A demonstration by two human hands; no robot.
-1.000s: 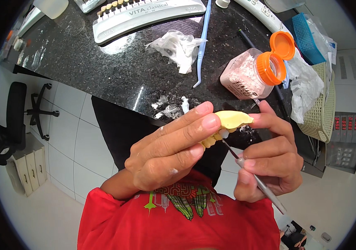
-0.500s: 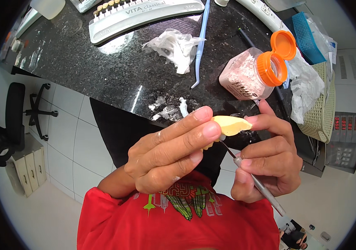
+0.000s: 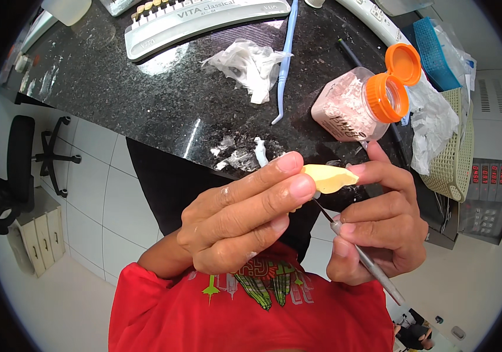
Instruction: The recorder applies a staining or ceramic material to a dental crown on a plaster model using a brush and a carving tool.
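A yellow dental cast [image 3: 328, 178] is in the fingers of my left hand [image 3: 242, 211], which hide most of it. Its smooth, pale side faces up. My right hand [image 3: 383, 226] grips a metal dental carver [image 3: 370, 266] like a pen. The carver's thin dark tip reaches up under the cast, beside a small greyish-white bit at its lower edge. One outstretched right finger touches the cast's right end. Whitish specks dot my left fingers.
On the black speckled bench [image 3: 145, 100] lie a tooth shade guide [image 3: 204, 26], crumpled tissue [image 3: 254, 67] and a blue plastic instrument [image 3: 286, 64]. An orange-lidded jar of pinkish powder [image 3: 348, 105] stands uncapped. Rightward are a yellowish basket [image 3: 447, 149] and a grey machine [image 3: 494, 170] with red digits.
Both hands, with the cast and carver, have shifted very slightly right in the view. The bench things shift slightly too. My grips look the same.
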